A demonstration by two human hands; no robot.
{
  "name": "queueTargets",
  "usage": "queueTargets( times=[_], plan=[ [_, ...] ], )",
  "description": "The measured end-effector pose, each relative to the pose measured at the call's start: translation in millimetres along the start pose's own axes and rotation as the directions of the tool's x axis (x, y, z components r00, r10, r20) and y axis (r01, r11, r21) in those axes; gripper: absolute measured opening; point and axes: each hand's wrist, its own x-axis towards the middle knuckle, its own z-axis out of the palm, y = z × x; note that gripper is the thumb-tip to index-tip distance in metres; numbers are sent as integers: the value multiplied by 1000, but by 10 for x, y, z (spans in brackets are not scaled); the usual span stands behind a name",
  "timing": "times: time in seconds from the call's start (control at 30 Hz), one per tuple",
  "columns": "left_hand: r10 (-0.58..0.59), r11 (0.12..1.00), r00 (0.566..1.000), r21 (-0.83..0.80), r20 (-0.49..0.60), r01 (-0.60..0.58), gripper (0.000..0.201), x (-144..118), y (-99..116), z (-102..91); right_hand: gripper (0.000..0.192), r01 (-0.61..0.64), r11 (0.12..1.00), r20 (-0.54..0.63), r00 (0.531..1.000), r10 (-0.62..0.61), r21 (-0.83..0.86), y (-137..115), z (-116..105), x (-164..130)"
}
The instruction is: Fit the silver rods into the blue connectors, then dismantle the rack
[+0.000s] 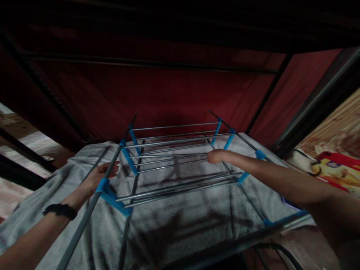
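Observation:
A shoe rack frame of grey metal poles [84,221], thin crosswise rods [174,143] and blue plastic brackets [129,161] lies over a grey blanket [168,221]. My left hand [102,175], with a black band at the wrist, is at the left pole just above a blue bracket. Its fingers reach past the pole, loosely apart; the pole hides part of the palm. Inside the frame, toward the right side, my right hand [216,156] is closed around the end of a thin metal rod [180,158]. Its fingertips are hidden.
Behind the rack hangs dark red fabric [168,93] with a dark metal bar [146,63] across it. A dark rail [225,249] runs along the near edge. At right lies a red and yellow packet [337,168].

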Motion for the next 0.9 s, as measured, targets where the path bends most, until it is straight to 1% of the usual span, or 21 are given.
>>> queueTargets(
  times=[0.03, 0.1, 0.13, 0.17, 0.2, 0.27, 0.3, 0.33, 0.37, 0.4, 0.47, 0.5, 0.53, 0.6, 0.63, 0.67, 0.7, 0.73, 0.8, 0.83, 0.9],
  plan=[
    [-6, 1000, 1000, -2, -17, 6, 81, -55, 123, -71, 9, 24, 999, 32, 999, -23, -22, 2, -144, -59],
    [50, 996, 998, 73, -42, -46, 75, -223, 435, -176, 12, 115, 992, 84, 990, -109, -60, 80, -499, -216],
    [95, 988, 992, 128, -84, -84, 71, -327, 613, -208, 9, 203, 975, 117, 974, -192, -86, 156, -694, -302],
    [154, 971, 975, 207, -158, -119, 68, -436, 796, -225, 9, 264, 960, 116, 960, -253, -94, 254, -885, -385],
    [217, 941, 958, 303, -189, -154, 65, -544, 981, -223, 13, 283, 955, 77, 958, -277, -86, 374, -1062, -458],
    [344, 876, 913, 425, -219, -229, 59, -734, 1340, -143, 22, 236, 970, -71, 968, -240, -65, 661, -1331, -557],
    [398, 843, 899, 458, -182, -281, 58, -807, 1508, -55, 26, 197, 979, -164, 965, -202, -48, 819, -1410, -579],
    [456, 804, 882, 479, -118, -351, 59, -864, 1663, 69, 29, 164, 986, -248, 955, -165, -25, 977, -1448, -584],
    [519, 758, 854, 476, -27, -445, 59, -902, 1799, 230, 33, 135, 991, -315, 941, -126, 7, 1129, -1447, -574],
    [576, 695, 813, 473, 84, -541, 58, -923, 1912, 426, 36, 106, 993, -360, 929, -82, 48, 1268, -1411, -554],
    [661, 539, 687, 446, 300, -714, 49, -915, 2045, 900, 41, 51, 987, -384, 923, 13, 155, 1485, -1263, -497],
    [633, 482, 640, 425, 436, -766, 44, -889, 2060, 1166, 43, 20, 978, -371, 927, 60, 210, 1560, -1167, -466],
    [562, 445, 608, 414, 561, -794, 41, -849, 2042, 1440, 43, -3, 967, -349, 932, 94, 254, 1613, -1070, -437],
    [476, 357, 545, 414, 691, -837, 39, -734, 1930, 1990, 43, -19, 952, -283, 953, 110, 306, 1671, -894, -389],
    [443, 300, 515, 420, 734, -856, 41, -660, 1850, 2256, 44, -23, 944, -244, 964, 108, 328, 1684, -826, -370],
    [410, 241, 499, 437, 764, -867, 43, -575, 1768, 2513, 44, -29, 935, -211, 971, 109, 352, 1692, -774, -354],
    [385, 183, 496, 462, 778, -868, 43, -480, 1691, 2759, 44, -34, 926, -187, 976, 111, 376, 1699, -737, -339],
    [364, 123, 500, 491, 786, -862, 44, -375, 1624, 2990, 43, -41, 917, -172, 978, 118, 397, 1706, -714, -325],
    [343, 19, 526, 554, 778, -832, 47, -144, 1538, 3408, 40, -53, 915, -166, 978, 129, 400, 1721, -696, -300],
    [343, -3, 547, 583, 764, -812, 47, -24, 1517, 3591, 38, -55, 922, -167, 978, 128, 384, 1730, -693, -288],
    [354, 25, 555, 586, 753, -810, 46, 210, 1508, 3907, 36, -59, 932, -171, 977, 127, 358, 1750, -685, -265]
  ],
)
